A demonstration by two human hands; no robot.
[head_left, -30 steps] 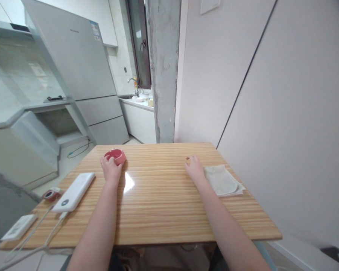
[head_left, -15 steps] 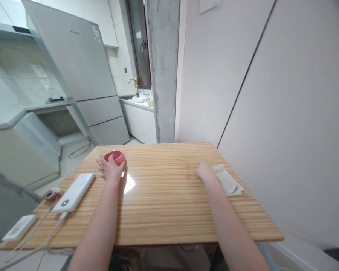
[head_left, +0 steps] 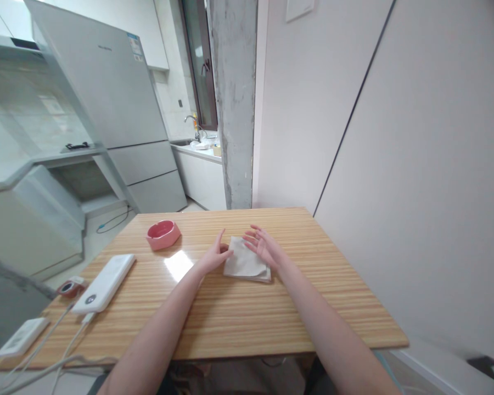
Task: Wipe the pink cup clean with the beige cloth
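A folded off-white cloth (head_left: pixel 246 262) lies flat near the middle of the wooden table, between my two hands. My left hand (head_left: pixel 214 258) is at its left edge, with thumb and index finger apart; some of its other fingers are hidden. Over the cloth's upper right side, my right hand (head_left: pixel 264 247) is open with its fingers spread. Whether either hand presses on the fabric is hard to tell. A pink ashtray (head_left: pixel 163 237) with notches in its rim stands by itself at the back left, apart from both hands.
A white power bank (head_left: pixel 105 283) with a cable plugged in lies on the table's left side. Beside it are a small reddish-brown object (head_left: pixel 71 288) and a white power strip (head_left: pixel 22 336). Cables hang over the front left edge. A wall (head_left: pixel 379 164) runs along the right.
The cloth has moved from the table's right side to the middle, and my right hand has come left and opened. My left hand has left the ashtray and moved right to the cloth.
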